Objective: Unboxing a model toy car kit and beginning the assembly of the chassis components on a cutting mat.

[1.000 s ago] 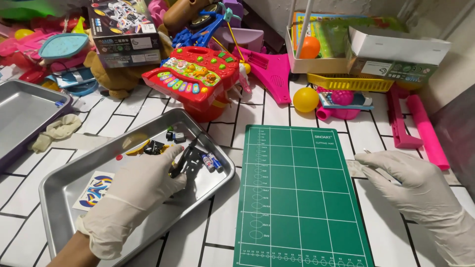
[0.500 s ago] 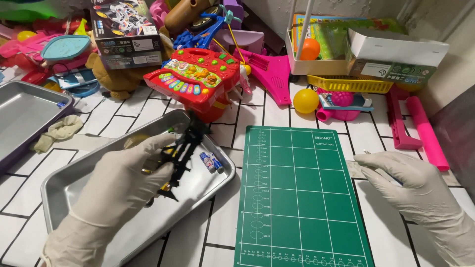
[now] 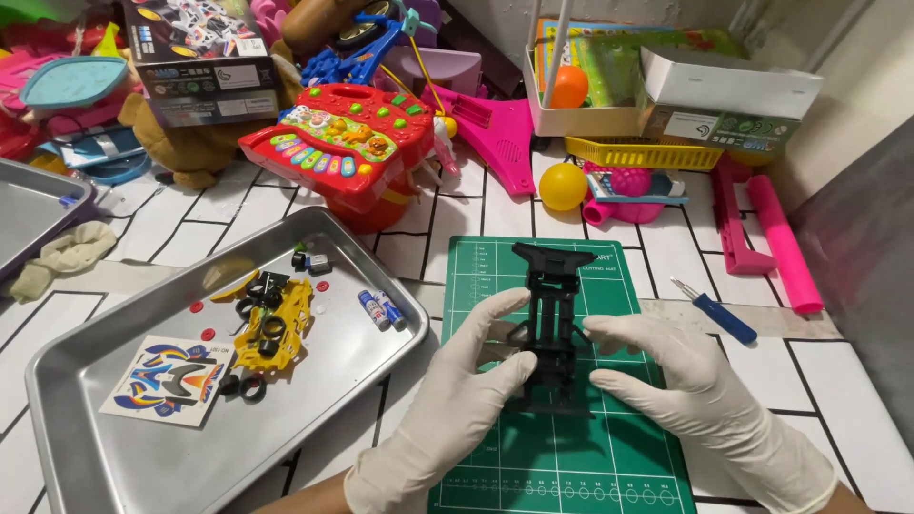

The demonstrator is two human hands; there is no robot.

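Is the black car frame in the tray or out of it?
Out: the black car frame sits over the green cutting mat, between both gloved hands, beside the metal tray.

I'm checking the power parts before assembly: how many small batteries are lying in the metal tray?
2. Both batteries lie side by side in the metal tray, right of the yellow car body. More could be hidden under other parts.

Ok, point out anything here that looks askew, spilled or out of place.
Small red round bits lie loose across the metal tray rather than gathered, and the sticker sheet sits askew. A used glove lies crumpled beside the tray. Both hands, left hand and right hand, grip the black chassis.
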